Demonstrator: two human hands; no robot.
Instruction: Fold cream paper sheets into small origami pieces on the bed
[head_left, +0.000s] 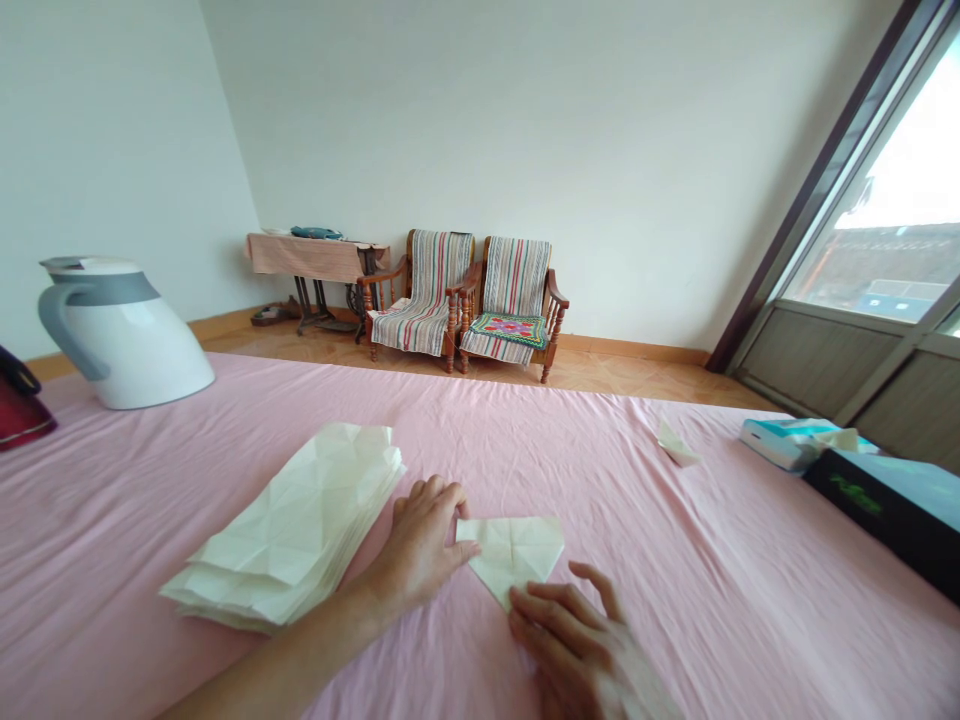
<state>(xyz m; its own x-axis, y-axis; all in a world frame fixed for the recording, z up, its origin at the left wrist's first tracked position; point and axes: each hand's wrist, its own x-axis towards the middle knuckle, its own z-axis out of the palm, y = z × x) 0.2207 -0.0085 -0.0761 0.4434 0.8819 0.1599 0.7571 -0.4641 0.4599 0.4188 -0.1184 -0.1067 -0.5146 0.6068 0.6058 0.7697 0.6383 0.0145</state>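
Note:
A small cream folded paper point(516, 553) lies on the pink tablecloth point(600, 470) in front of me. My left hand point(421, 540) rests at its left edge, fingers curled, with the fingertips pressing on the paper. My right hand point(574, 640) lies flat over the paper's near corner, fingers stretched out. A stack of creased cream paper sheets point(296, 525) sits just left of my left hand.
A white electric kettle point(120, 335) stands at the far left beside a dark red item point(19, 410). One folded paper piece point(677, 443) lies at the right. A tissue pack point(795, 442) and a dark box point(892, 505) sit at the right edge. Two wooden chairs point(469, 300) stand by the wall.

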